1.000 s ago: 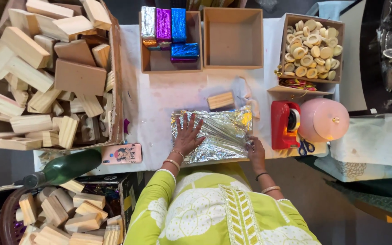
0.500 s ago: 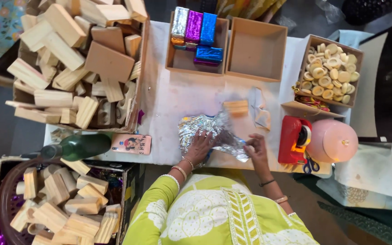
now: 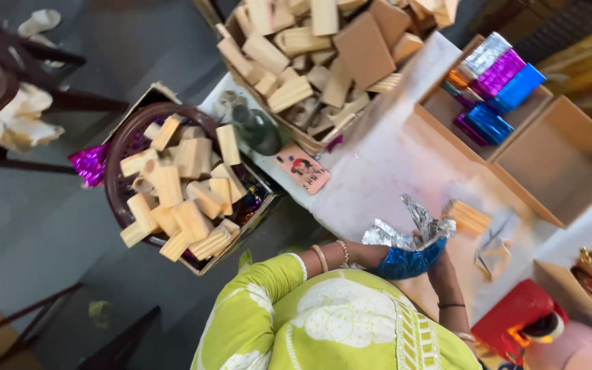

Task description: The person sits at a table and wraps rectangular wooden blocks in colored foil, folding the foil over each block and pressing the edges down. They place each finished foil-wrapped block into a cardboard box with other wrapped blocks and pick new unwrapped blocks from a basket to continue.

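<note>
White cloth covers the table (image 3: 392,157) below us. Nearest, our left hand (image 3: 378,255) and right hand (image 3: 441,264) now lift a foil-wrapped block (image 3: 409,259), blue outside with silver edges crumpled upward; a second ago that foil lay flat on the table. Both grips close around it, so the wrap looks mostly folded. Just beyond lies a bare wooden block (image 3: 469,216), with open cloth around it. To the left, past the table edge, sits a basket of wooden blocks (image 3: 173,192). Farther off, a box holds coloured wrapped blocks (image 3: 491,79) beside an empty box (image 3: 556,157).
</note>
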